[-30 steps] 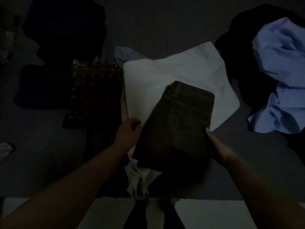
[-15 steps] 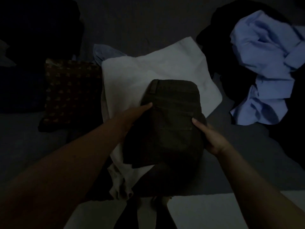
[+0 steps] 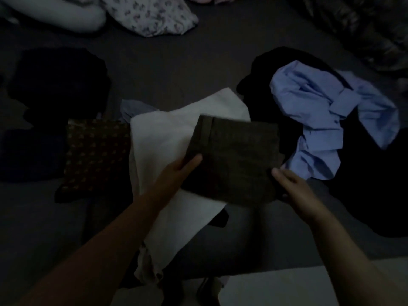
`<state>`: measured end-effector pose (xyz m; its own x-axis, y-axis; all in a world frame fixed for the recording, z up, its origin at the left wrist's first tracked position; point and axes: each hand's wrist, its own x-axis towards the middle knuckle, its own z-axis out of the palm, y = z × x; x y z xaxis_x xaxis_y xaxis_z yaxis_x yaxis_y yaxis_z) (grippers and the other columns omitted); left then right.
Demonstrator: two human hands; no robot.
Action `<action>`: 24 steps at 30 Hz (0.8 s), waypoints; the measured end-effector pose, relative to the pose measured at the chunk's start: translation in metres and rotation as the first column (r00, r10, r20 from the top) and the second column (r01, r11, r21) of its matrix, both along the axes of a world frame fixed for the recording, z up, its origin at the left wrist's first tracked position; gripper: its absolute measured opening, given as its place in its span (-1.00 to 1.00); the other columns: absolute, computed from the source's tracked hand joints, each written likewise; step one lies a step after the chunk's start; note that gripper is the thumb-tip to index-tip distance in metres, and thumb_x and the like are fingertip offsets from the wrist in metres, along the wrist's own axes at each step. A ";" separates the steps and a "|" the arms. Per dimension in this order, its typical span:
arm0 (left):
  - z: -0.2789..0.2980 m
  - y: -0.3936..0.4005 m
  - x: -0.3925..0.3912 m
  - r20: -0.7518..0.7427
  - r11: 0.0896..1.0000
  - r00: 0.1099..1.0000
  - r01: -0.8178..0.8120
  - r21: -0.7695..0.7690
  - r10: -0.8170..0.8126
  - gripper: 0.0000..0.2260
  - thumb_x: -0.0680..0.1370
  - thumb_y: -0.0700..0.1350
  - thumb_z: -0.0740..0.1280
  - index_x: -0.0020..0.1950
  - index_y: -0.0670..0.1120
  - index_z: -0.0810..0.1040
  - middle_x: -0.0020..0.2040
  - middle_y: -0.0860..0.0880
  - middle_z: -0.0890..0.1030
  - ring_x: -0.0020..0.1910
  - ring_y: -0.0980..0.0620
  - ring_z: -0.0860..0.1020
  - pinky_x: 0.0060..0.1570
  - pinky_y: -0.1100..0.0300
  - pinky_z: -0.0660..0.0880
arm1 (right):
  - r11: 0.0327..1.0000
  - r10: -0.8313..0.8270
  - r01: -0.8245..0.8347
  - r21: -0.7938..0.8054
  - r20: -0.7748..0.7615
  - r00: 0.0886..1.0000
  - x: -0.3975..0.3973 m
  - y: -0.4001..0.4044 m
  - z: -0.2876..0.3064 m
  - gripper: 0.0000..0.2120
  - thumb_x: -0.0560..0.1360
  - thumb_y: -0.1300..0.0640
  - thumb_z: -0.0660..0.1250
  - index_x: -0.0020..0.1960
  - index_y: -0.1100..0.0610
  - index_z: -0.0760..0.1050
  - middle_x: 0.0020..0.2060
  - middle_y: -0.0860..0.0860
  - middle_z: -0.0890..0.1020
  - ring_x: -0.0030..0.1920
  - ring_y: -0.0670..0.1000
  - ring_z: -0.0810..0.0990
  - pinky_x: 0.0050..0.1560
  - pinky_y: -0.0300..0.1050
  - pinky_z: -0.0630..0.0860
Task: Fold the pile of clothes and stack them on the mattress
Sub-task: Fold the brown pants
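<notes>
Dim light covers a dark grey mattress [image 3: 167, 69] strewn with clothes, seen from above. Far left, a pale pillow [image 3: 55, 17] and a floral cloth [image 3: 152, 15] lie along the far edge. Below them at left sits a black heap [image 3: 59, 85], and just near it a dark blue folded piece [image 3: 28, 155]. Right of that lies a folded patterned cloth [image 3: 95, 155], dark with small orange motifs, its right edge touching a white garment [image 3: 163, 138] spread flat at centre; a grey-blue scrap [image 3: 134, 108] shows at the white garment's far left corner. Left hand [image 3: 176, 173] reaches in from the near left, thumb on top of the folded trousers [image 3: 234, 160] at their left edge, the other fingers hidden beneath, so it pinches the edge. These trousers, dark brown and folded to a compact rectangle with the waistband at the far left, are over the right part of the white garment; whether they rest on it or are lifted cannot be told. Right hand [image 3: 291, 186] holds the trousers' near right corner, fingertips curled against the fabric edge; motion blur hides the detail of that grip. Right of the trousers a crumpled blue shirt [image 3: 326, 120] lies on a black pile [image 3: 375, 195] that spreads toward the near right. Far right corner holds a mottled blanket [image 3: 362, 29]. Near edge shows a pale floor [image 3: 276, 288].
</notes>
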<state>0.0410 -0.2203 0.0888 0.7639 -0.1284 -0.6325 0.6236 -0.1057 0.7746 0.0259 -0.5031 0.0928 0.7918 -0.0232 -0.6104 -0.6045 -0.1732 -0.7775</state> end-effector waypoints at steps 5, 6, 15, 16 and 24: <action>-0.061 -0.004 -0.114 -0.252 0.995 0.963 0.100 0.027 -0.090 -0.44 0.30 0.29 0.45 0.20 0.07 0.49 0.20 0.08 0.52 -0.01 0.26 0.54 -0.09 0.55 0.41 | 0.984 0.174 -0.175 0.027 -0.320 0.931 -0.105 -0.006 -0.063 -0.81 0.38 0.02 0.44 -0.01 0.01 0.64 -0.05 -0.02 0.70 -0.08 -0.13 0.67 -0.16 -0.38 0.52; -0.072 -0.003 -0.138 -0.309 0.984 0.939 0.172 0.042 -0.151 -0.42 0.28 0.33 0.44 0.21 0.09 0.49 0.23 0.12 0.48 0.07 0.24 0.51 0.06 0.47 0.39 | 0.979 0.201 -0.201 0.040 -0.370 0.907 -0.126 -0.006 -0.072 -0.83 0.40 0.06 0.45 -0.01 -0.01 0.63 -0.07 -0.05 0.70 -0.11 -0.18 0.66 -0.17 -0.41 0.51; -0.109 -0.008 -0.177 -0.266 0.943 0.954 0.207 0.261 -0.136 -0.23 0.11 0.53 0.34 0.21 0.16 0.52 0.18 0.15 0.56 0.22 0.13 0.49 0.30 0.18 0.38 | 0.982 0.185 -0.161 0.095 -0.374 0.909 -0.159 0.013 -0.078 -0.77 0.40 0.06 0.46 0.05 -0.06 0.58 0.00 -0.10 0.67 -0.04 -0.15 0.65 -0.14 -0.33 0.55; -0.102 -0.011 -0.169 -0.228 0.933 0.960 0.226 0.279 -0.164 -0.25 0.15 0.53 0.31 0.22 0.16 0.52 0.17 0.16 0.56 0.21 0.14 0.49 0.31 0.16 0.38 | 0.988 0.152 -0.147 0.041 -0.357 0.922 -0.157 0.012 -0.080 -0.79 0.41 0.01 0.44 0.04 -0.10 0.57 0.00 -0.12 0.66 -0.04 -0.17 0.64 -0.14 -0.36 0.53; -0.129 -0.035 -0.128 -0.348 0.808 0.938 0.200 0.554 0.006 -0.16 0.33 0.42 0.32 0.45 -0.06 0.30 0.48 -0.16 0.21 0.44 -0.18 0.20 0.44 -0.01 0.17 | 0.931 -0.199 0.112 -0.346 -0.225 0.954 -0.149 0.021 -0.128 -0.45 0.19 -0.29 0.48 0.03 0.05 0.61 0.07 0.06 0.64 0.14 0.08 0.56 0.28 0.09 0.44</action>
<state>-0.0866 -0.2553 -0.0406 0.5107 0.2733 -0.8152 0.7838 -0.5376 0.3108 -0.1232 -0.4825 -0.0353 0.5830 -0.3650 -0.7259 -0.8124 -0.2783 -0.5125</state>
